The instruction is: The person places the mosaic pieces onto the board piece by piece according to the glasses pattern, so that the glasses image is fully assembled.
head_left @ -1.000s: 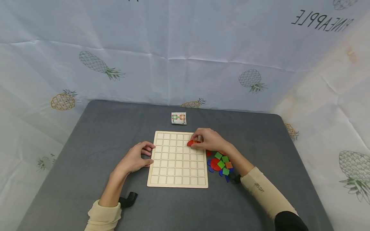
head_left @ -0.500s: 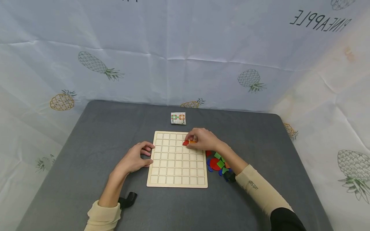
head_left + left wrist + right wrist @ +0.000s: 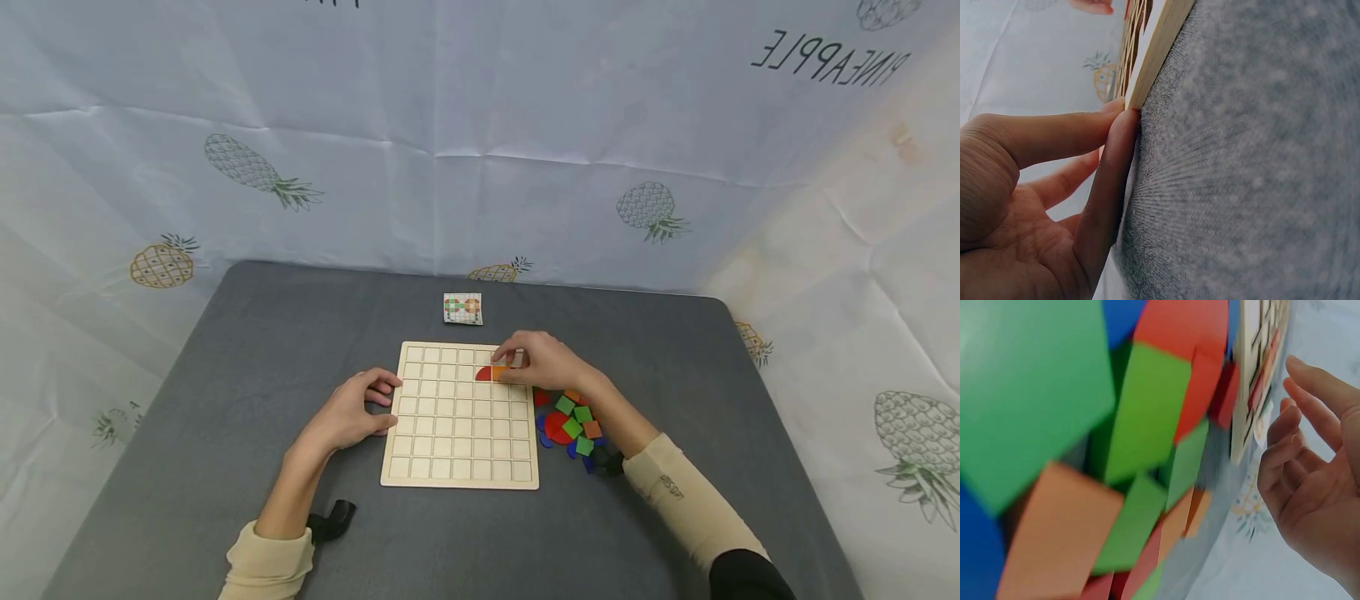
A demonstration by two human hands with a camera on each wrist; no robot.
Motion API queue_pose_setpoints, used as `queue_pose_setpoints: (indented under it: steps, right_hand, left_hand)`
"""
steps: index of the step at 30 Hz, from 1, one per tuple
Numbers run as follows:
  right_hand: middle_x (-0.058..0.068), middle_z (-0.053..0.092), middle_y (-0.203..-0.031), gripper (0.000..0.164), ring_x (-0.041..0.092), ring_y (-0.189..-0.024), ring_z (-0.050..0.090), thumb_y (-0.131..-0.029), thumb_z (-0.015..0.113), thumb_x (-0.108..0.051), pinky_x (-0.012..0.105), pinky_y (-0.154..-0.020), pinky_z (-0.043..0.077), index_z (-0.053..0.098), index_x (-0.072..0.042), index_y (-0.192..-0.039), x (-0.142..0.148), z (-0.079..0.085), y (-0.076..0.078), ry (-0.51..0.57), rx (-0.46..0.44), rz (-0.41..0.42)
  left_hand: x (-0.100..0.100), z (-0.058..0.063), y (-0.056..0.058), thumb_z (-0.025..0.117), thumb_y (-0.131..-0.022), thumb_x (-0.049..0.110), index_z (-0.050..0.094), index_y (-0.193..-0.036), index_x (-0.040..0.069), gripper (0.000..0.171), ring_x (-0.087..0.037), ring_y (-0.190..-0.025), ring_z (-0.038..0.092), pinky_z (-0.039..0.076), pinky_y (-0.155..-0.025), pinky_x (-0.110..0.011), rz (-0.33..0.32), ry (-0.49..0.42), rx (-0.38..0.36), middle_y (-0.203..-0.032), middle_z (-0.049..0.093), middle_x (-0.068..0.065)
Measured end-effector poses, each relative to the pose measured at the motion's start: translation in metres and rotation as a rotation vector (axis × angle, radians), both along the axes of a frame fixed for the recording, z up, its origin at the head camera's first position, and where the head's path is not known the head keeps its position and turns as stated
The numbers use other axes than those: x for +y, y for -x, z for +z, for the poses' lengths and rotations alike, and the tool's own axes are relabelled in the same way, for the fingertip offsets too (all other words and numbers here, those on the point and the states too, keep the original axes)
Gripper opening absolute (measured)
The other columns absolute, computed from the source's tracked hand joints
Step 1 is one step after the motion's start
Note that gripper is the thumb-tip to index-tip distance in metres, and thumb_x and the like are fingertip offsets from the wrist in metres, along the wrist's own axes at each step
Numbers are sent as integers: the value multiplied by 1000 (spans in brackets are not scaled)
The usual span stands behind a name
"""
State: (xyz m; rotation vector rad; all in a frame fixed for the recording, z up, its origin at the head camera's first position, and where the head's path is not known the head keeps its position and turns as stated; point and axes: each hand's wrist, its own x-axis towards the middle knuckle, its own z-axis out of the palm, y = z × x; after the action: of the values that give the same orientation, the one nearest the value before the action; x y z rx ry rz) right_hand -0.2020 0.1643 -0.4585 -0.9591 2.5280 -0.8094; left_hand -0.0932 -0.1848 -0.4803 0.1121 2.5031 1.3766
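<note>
A pale wooden grid board [image 3: 453, 477] lies on the table before me. My left hand [image 3: 352, 408] is at its left side, thumb and fingertips touching the edge; the left wrist view shows these fingers nearly straight against the board's edge [image 3: 1157, 59]. In the board's upper right part lie a red rounded piece [image 3: 483, 374] and an orange piece [image 3: 498, 373], side by side. My right hand [image 3: 543, 362] is over that corner, fingertips just past the orange piece. In the right wrist view its thumb and fingers stand apart with nothing between them.
Right of the board is a loose pile of flat pieces: a red one [image 3: 557, 427], a green square [image 3: 583, 446], an orange square [image 3: 592, 429], and blue ones partly covered. A small printed pattern card [image 3: 462, 308] lies beyond the board. A pineapple-print cloth [image 3: 360, 217] hangs behind the table.
My right hand brought the red and orange pieces leftward over the board, then let go and drew back slightly right. The pieces now lie on the grid. My left hand has stayed put.
</note>
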Motion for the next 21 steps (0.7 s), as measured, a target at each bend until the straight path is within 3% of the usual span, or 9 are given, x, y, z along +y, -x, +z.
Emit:
queue_pose_setpoints:
  steps: [9, 21]
  right_hand:
    - [7, 73, -106, 27, 11, -71, 55, -96, 83, -20, 26, -66, 49, 81, -10, -122, 45, 11, -4, 22, -41, -70]
    - [15, 74, -125, 30, 7, -67, 56, -94, 84, -10, 24, -64, 52, 79, -8, -124, 96, 1, -2, 2, -35, -96]
  left_hand:
    - [0, 1, -1, 83, -86, -4, 65, -133, 1, 50, -32, -111, 66, 62, -70, -27, -2, 9, 8, -124, 63, -20]
    - [0, 1, 0, 83, -86, -4, 65, -133, 0, 50, -32, -111, 66, 62, -70, -27, -3, 11, 10, -124, 63, -20]
